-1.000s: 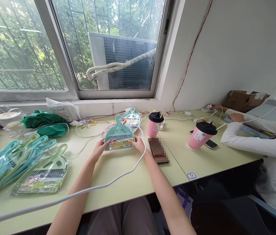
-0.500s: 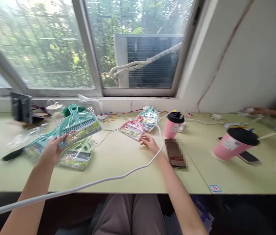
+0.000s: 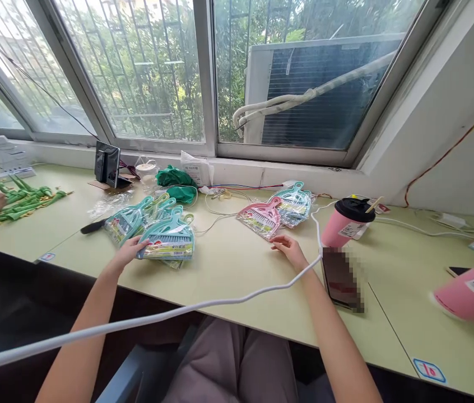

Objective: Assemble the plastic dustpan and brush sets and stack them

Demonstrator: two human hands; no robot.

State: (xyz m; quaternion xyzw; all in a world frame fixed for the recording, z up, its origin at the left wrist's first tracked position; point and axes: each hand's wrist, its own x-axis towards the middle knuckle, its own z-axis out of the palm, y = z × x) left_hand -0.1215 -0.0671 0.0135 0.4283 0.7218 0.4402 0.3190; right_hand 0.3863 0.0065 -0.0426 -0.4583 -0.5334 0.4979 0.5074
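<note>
Left hand (image 3: 126,253) pinching, right hand (image 3: 289,249) loose

Near the lower right corner of the frame, a blue-edged sticker (image 3: 429,370) on the table (image 3: 413,324) bears red handwriting that I read as "10", though not with certainty. The print on the dustpan packet (image 3: 167,249) left of centre, and on the labels of the pink cups (image 3: 338,226) at right, is too fine for me to make out.
</note>
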